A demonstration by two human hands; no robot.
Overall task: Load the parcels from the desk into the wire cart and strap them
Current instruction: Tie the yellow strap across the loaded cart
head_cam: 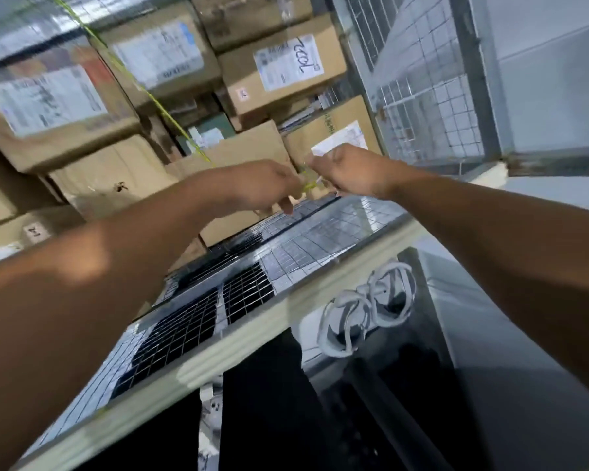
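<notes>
Nearest the camera, dark trousers (262,402) below a pale cart rail (218,355), with a knotted white cord (364,317) tied to the rail on the right. Just beyond, a folded-down wire mesh panel (252,277) of the wire cart (432,96), lying flat and tilted. Above it, two bare forearms reaching forward and meeting in the middle. Left hand (269,185) closed, fingers curled, pinching a thin yellow-green strap (143,86) at its lower end. Right hand (351,171) closed too, knuckles up, gripping the same strap end just beside the left; the two hands nearly touching, the strap bunched between them. Strap running taut from the hands up and left, diagonally across the stacked load to the top edge of view. Behind the hands, cardboard parcels (279,73) piled inside the cart, brown, most with white shipping labels, one label with handwritten digits. Farther right, an upright mesh side wall of the cart, grey frame. Motion blur over much of the left.
</notes>
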